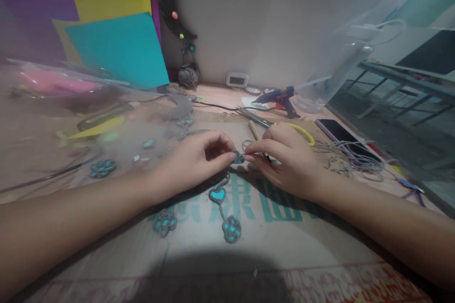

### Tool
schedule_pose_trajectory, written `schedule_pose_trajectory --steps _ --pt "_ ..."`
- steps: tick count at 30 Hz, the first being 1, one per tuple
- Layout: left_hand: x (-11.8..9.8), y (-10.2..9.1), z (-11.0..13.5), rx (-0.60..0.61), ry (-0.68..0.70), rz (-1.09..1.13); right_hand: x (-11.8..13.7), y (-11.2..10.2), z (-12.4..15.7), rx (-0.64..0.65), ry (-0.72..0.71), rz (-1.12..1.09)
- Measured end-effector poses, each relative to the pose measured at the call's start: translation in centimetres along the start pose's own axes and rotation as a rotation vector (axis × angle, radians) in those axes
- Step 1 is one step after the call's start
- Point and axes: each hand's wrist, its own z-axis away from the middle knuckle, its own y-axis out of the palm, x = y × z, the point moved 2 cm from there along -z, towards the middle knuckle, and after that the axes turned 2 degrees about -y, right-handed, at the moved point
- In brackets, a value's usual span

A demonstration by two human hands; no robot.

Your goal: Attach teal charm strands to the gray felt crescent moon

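Note:
Over the middle of the table, my left hand (197, 157) pinches the left side of a small teal piece edged in grey cord (239, 157), probably a heart. At its right side are the pinched fingertips of my right hand (289, 158); whether they grip the piece or a cord end is too small to tell. A grey cord runs down from there to a teal heart (217, 194) with a grey cord outline, then to a grey-and-teal paw charm (232, 229) lying on the table. Another paw charm (165, 222) lies left of it.
Beyond my hands lie scissors (256, 117), a wooden stick (254, 130) and a glue gun (280, 100) with its cable. At right are a phone (337, 135) and tangled grey cord (359, 158). Another paw charm (103, 168) lies left. A moon ornament (169, 9) hangs behind.

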Motion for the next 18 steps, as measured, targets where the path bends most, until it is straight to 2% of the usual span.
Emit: schedule_pose_trajectory --steps 18 --pt "0.07 -0.02 0.17 -0.013 0.042 -0.015 0.13 0.30 0.19 0.007 -0.041 0.029"
